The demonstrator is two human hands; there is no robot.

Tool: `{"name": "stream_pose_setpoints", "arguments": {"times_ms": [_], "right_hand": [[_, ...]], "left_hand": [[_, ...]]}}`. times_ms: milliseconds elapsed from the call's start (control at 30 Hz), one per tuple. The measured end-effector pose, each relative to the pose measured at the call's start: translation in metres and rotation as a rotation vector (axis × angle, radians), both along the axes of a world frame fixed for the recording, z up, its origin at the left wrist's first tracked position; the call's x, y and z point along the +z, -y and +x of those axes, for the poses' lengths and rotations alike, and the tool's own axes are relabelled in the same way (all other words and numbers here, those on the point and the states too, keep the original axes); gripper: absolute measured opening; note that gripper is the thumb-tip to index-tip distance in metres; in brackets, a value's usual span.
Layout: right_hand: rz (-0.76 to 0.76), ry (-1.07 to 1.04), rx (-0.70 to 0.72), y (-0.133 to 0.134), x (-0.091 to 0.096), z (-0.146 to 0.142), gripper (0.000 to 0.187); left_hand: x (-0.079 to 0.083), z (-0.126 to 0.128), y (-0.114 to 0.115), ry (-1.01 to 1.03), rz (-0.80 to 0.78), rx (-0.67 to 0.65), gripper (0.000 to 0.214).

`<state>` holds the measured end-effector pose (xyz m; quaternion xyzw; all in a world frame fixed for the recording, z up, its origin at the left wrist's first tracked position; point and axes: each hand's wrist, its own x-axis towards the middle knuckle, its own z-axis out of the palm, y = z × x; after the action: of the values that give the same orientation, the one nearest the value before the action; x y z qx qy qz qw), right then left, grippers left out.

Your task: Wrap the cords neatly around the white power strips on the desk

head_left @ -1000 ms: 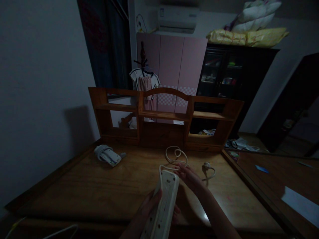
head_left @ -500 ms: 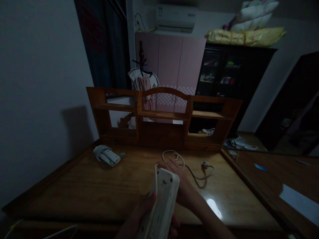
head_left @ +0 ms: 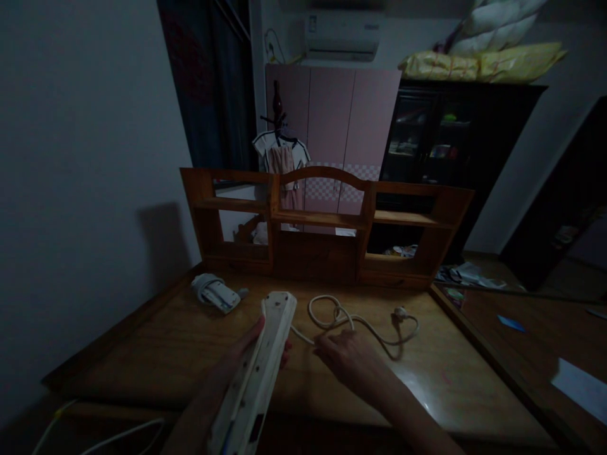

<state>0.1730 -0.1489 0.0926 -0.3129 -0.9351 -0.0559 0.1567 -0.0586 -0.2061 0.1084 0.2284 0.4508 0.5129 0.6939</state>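
The room is dim. My left hand [head_left: 246, 354] is wrapped round a long white power strip [head_left: 256, 373] that slants up and away over the wooden desk [head_left: 156, 354]. The strip's white cord [head_left: 351, 319] loops on the desk and ends in a plug [head_left: 401, 312] at the right. My right hand [head_left: 346, 357] lies on the desk at the near part of the cord, fingers curled on it. A second white power strip [head_left: 215, 292], its cord wound round it, lies at the back left of the desk.
A wooden shelf unit [head_left: 327, 221] stands along the desk's back edge. A grey wall is at the left. Behind are a pink wardrobe [head_left: 332, 126], a dark cabinet [head_left: 441, 145] with bedding on top, and a coat rack with clothes. A second wooden surface [head_left: 531, 335] adjoins at the right.
My left hand has swung the power strip to the left and tilted it away. My right hand left the strip's end and dropped onto the cord on the desk.
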Motion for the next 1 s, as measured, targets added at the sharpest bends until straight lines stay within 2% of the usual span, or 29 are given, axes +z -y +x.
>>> {"name": "stream_pose_setpoints", "arguments": {"times_ms": [167, 267, 433, 567, 667, 833, 933, 1000], "right_hand": [[-0.028, -0.059, 0.056, -0.004, 0.017, 0.015, 0.017], [-0.096, -0.102, 0.074, 0.000, 0.027, 0.018, 0.019], [-0.224, -0.171, 0.146, 0.013, 0.036, 0.016, 0.017], [-0.353, -0.182, 0.207, 0.014, 0.049, 0.019, 0.019], [-0.493, -0.139, 0.263, 0.005, 0.060, 0.023, 0.025], [-0.798, -0.015, 0.407, -0.020, 0.077, 0.019, 0.032], [-1.004, 0.077, 0.504, -0.034, 0.084, 0.008, 0.033], [-1.178, 0.138, 0.602, -0.044, 0.082, -0.003, 0.033]], "left_hand": [[-0.007, 0.005, 0.004, -0.160, 0.124, 0.022, 0.051], [-0.012, 0.010, 0.002, -0.302, 0.205, -0.026, 0.053], [-0.022, 0.022, -0.005, -0.539, 0.420, -0.013, 0.047], [-0.024, 0.035, -0.003, -0.550, 0.468, -0.143, 0.044], [-0.025, 0.042, 0.001, -0.540, 0.467, -0.246, 0.043], [-0.018, 0.051, 0.010, -0.559, 0.452, -0.505, 0.036], [-0.008, 0.058, 0.018, -0.575, 0.437, -0.588, 0.041], [-0.002, 0.065, 0.024, -0.585, 0.441, -0.618, 0.043]]}}
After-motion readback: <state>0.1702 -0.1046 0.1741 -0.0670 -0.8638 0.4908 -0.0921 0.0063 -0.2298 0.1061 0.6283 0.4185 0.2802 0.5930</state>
